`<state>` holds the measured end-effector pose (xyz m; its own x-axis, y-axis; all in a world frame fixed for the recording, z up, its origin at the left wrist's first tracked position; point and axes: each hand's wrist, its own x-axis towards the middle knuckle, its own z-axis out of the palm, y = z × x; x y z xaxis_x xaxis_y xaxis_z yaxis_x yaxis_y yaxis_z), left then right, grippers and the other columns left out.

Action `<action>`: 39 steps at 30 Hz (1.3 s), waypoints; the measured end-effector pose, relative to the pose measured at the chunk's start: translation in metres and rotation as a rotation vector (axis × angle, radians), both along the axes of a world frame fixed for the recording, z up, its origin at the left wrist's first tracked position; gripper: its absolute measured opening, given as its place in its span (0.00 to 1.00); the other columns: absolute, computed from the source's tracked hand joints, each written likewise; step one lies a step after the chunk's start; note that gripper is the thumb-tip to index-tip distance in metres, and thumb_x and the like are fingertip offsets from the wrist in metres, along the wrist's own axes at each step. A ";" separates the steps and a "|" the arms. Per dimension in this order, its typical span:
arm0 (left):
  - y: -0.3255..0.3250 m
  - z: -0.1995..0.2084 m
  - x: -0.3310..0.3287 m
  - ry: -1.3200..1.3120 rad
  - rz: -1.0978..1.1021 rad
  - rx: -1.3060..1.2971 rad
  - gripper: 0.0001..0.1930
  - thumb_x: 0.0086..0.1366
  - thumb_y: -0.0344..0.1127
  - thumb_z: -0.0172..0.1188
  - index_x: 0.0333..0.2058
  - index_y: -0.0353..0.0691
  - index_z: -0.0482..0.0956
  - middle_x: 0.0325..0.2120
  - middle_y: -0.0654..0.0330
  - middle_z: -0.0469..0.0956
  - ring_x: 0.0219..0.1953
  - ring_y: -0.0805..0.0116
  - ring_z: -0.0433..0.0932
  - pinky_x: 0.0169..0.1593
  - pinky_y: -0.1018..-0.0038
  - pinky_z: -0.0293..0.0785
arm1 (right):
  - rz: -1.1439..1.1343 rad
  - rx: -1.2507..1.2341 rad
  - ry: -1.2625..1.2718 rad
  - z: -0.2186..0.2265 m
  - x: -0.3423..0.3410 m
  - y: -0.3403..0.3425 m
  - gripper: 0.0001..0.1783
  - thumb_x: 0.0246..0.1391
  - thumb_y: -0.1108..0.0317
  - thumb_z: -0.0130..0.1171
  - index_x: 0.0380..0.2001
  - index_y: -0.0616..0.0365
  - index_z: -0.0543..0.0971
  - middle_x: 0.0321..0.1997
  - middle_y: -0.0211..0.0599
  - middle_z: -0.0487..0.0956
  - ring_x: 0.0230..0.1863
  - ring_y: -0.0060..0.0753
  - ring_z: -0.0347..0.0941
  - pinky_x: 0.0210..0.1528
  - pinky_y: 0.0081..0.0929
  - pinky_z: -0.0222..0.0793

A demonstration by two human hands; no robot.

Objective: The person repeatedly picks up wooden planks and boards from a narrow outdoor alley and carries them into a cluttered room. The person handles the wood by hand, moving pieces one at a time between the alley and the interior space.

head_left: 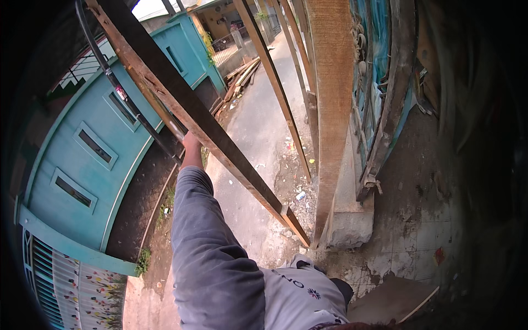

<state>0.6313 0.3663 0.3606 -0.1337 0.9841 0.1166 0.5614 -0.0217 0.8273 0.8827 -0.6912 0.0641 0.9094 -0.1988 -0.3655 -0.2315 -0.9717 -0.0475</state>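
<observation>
Slanting in from upper left, the brown pole is meeting the left hand, the grip impossible to tell with fingers hidden, while the long beam, just right, is running diagonally down-right past that hand toward the foot of the upright post.

Toward nine o'clock, the left hand is showing bare beyond a slate-grey long sleeve, which is bunching into deep creases toward seven o'clock. Toward six o'clock, a paler shirt front is bearing dark lettering and a small burst-shaped emblem.
</observation>
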 end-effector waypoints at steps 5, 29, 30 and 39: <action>-0.001 -0.055 -0.007 -0.028 -0.182 -0.389 0.15 0.65 0.44 0.51 0.28 0.39 0.79 0.21 0.55 0.77 0.19 0.63 0.72 0.23 0.65 0.72 | 0.142 0.085 -0.465 -0.042 0.087 -0.062 0.28 0.59 0.51 0.56 0.45 0.72 0.78 0.38 0.64 0.79 0.43 0.65 0.76 0.46 0.51 0.70; -0.610 -0.318 0.167 -0.190 -0.218 -1.070 0.23 0.70 0.39 0.55 0.60 0.36 0.65 0.36 0.55 0.79 0.26 0.68 0.79 0.28 0.72 0.75 | 0.561 0.557 -0.102 0.115 0.400 0.180 0.19 0.54 0.55 0.59 0.40 0.61 0.79 0.36 0.54 0.81 0.42 0.59 0.77 0.45 0.49 0.71; -0.623 -0.317 0.163 -0.207 -0.194 -1.074 0.24 0.70 0.39 0.55 0.61 0.36 0.65 0.37 0.54 0.79 0.27 0.67 0.79 0.28 0.72 0.76 | 0.573 0.560 -0.079 0.115 0.405 0.191 0.19 0.54 0.56 0.59 0.40 0.61 0.79 0.36 0.54 0.81 0.42 0.59 0.77 0.45 0.49 0.71; -0.730 -0.360 0.078 -0.058 -0.268 -1.012 0.20 0.67 0.43 0.57 0.54 0.40 0.72 0.35 0.58 0.80 0.26 0.69 0.77 0.27 0.71 0.73 | 0.628 0.517 -0.106 0.102 0.459 0.223 0.20 0.56 0.58 0.59 0.48 0.59 0.79 0.40 0.53 0.81 0.44 0.56 0.78 0.46 0.45 0.72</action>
